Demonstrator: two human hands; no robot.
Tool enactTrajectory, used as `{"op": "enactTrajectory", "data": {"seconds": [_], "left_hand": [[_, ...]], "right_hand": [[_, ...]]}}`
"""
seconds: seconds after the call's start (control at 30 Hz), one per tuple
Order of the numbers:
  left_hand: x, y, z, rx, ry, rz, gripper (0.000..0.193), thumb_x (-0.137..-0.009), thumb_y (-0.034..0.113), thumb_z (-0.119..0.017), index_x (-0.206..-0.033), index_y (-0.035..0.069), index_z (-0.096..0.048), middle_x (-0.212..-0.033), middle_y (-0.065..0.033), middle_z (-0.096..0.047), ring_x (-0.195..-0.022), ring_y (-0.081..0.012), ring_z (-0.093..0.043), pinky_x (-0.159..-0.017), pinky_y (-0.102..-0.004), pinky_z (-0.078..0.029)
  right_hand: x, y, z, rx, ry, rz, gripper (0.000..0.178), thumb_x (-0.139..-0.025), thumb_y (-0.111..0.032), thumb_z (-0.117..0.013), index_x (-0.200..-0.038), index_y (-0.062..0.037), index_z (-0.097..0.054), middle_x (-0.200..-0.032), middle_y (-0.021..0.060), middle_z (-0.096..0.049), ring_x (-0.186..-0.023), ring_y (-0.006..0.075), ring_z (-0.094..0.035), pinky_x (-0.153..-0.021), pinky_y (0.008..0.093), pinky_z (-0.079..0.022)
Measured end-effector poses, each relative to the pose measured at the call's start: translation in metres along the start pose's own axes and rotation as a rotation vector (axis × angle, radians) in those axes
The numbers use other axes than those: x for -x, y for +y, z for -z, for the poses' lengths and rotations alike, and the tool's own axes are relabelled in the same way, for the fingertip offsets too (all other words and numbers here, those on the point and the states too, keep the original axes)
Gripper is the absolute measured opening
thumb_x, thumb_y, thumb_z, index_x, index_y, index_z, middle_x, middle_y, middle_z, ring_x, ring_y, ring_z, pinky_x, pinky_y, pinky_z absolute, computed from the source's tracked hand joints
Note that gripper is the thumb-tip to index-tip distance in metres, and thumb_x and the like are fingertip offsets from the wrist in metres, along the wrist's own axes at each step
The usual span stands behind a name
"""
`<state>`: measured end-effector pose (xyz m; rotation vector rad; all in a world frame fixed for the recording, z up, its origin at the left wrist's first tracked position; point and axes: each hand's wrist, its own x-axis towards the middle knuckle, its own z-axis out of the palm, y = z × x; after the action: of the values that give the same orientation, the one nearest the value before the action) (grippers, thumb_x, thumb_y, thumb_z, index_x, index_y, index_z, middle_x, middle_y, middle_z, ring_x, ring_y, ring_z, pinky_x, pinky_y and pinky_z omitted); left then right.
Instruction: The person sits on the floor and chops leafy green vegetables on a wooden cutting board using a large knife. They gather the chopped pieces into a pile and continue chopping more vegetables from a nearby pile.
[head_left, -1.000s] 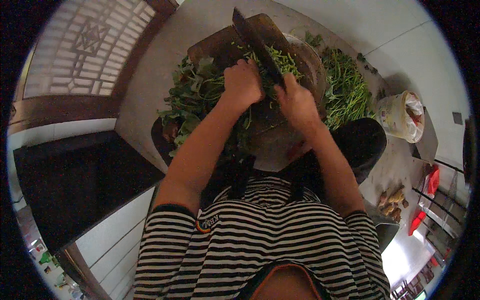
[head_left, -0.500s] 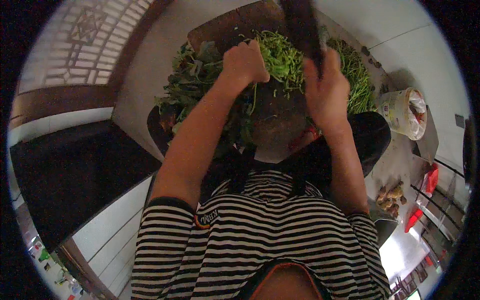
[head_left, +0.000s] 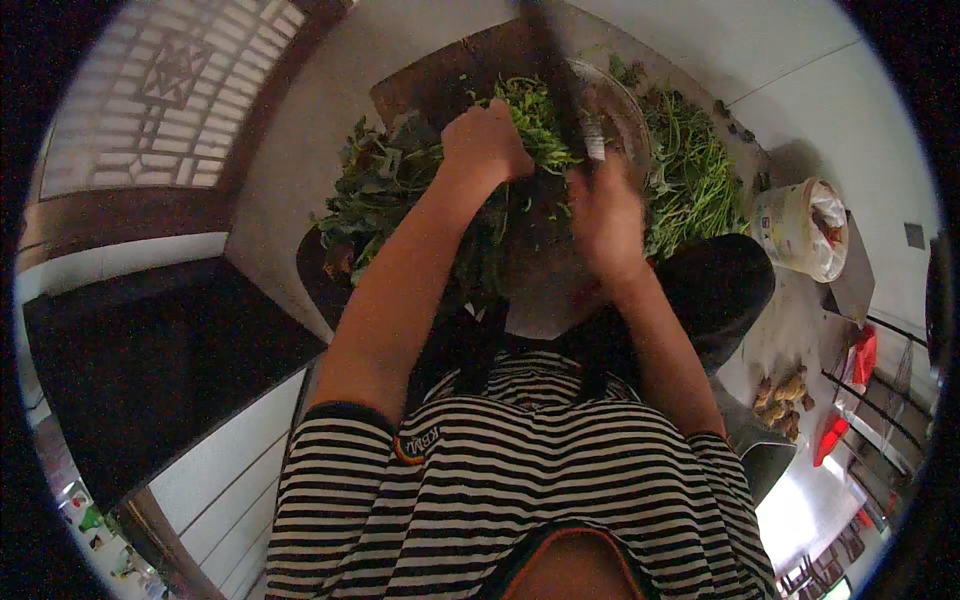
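Observation:
On a dark wooden chopping board (head_left: 425, 85), my left hand (head_left: 485, 145) is closed over a bunch of leafy green stems, whose uncut leaves (head_left: 385, 180) trail off to the left. Chopped green stems (head_left: 540, 118) lie just past its knuckles, on the right and far side. My right hand (head_left: 608, 215), smeared by motion, grips a large dark-bladed knife (head_left: 550, 70). The blade points away from me, over the right side of the chopped pieces, and is blurred. I cannot tell whether its edge touches the stems.
Behind the knife stands a round basin (head_left: 640, 115). A pile of thin green stems (head_left: 695, 180) lies to its right. Farther right is a white bucket (head_left: 790, 230) with a plastic liner. Brownish lumps (head_left: 783, 400) sit on the floor; a black-topped surface (head_left: 170, 350) is at left.
My right hand and the knife have moved left, closer to my left hand, uncovering the round basin. My left hand stays almost in place on the stems.

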<state>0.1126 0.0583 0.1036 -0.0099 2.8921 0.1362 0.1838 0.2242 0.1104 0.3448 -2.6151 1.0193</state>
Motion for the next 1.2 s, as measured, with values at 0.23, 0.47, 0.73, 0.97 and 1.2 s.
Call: {"op": "enactTrajectory", "data": {"seconds": [0.23,0.47,0.73,0.97,1.2], "left_hand": [[0.009,0.003,0.006,0.048,-0.045,0.049,0.068,-0.064,0.037,-0.073,-0.114,-0.001,-0.049,-0.106,-0.0185,-0.058,-0.096,-0.0318,-0.060,-0.079,-0.0415,-0.051],[0.010,0.001,0.004,0.055,0.051,0.048,0.062,-0.062,0.032,-0.071,-0.111,-0.002,-0.051,-0.100,-0.0199,-0.060,-0.088,-0.0327,-0.062,-0.075,-0.0430,-0.051],[0.005,0.006,0.003,0.057,0.039,0.031,0.068,-0.061,0.034,-0.073,-0.113,-0.004,-0.049,-0.099,-0.0193,-0.060,-0.088,-0.0338,-0.062,-0.073,-0.0442,-0.052],[0.007,0.002,-0.002,0.085,-0.011,0.053,0.066,-0.058,0.032,-0.073,-0.110,-0.002,-0.051,-0.098,-0.0206,-0.060,-0.083,-0.0340,-0.062,-0.072,-0.0452,-0.052],[0.013,0.000,-0.008,0.071,0.108,0.000,0.059,-0.058,0.033,-0.073,-0.100,-0.002,-0.052,-0.095,-0.0193,-0.060,-0.082,-0.0338,-0.062,-0.069,-0.0440,-0.053]], "right_hand": [[-0.014,-0.041,0.048,-0.289,0.160,-0.093,0.024,-0.086,-0.014,-0.058,-0.103,-0.0041,-0.044,-0.078,0.0219,-0.059,-0.067,0.0422,-0.059,-0.058,0.0456,-0.048],[-0.013,0.005,0.001,-0.071,-0.120,-0.062,0.025,-0.084,-0.014,-0.059,-0.101,-0.0045,-0.044,-0.075,0.0247,-0.059,-0.066,0.0446,-0.058,-0.055,0.0511,-0.047],[-0.004,0.011,-0.021,-0.075,-0.240,-0.150,0.031,-0.085,-0.013,-0.059,-0.110,-0.0044,-0.042,-0.077,0.0266,-0.060,-0.071,0.0465,-0.058,-0.059,0.0506,-0.047],[-0.013,-0.034,0.038,-0.302,0.198,-0.111,0.026,-0.085,-0.012,-0.060,-0.103,-0.0017,-0.044,-0.075,0.0238,-0.059,-0.066,0.0455,-0.058,-0.055,0.0488,-0.046],[-0.018,-0.010,0.008,-0.090,-0.097,-0.065,0.026,-0.085,-0.015,-0.059,-0.099,-0.0008,-0.042,-0.077,0.0249,-0.059,-0.065,0.0454,-0.058,-0.055,0.0500,-0.047]]}}
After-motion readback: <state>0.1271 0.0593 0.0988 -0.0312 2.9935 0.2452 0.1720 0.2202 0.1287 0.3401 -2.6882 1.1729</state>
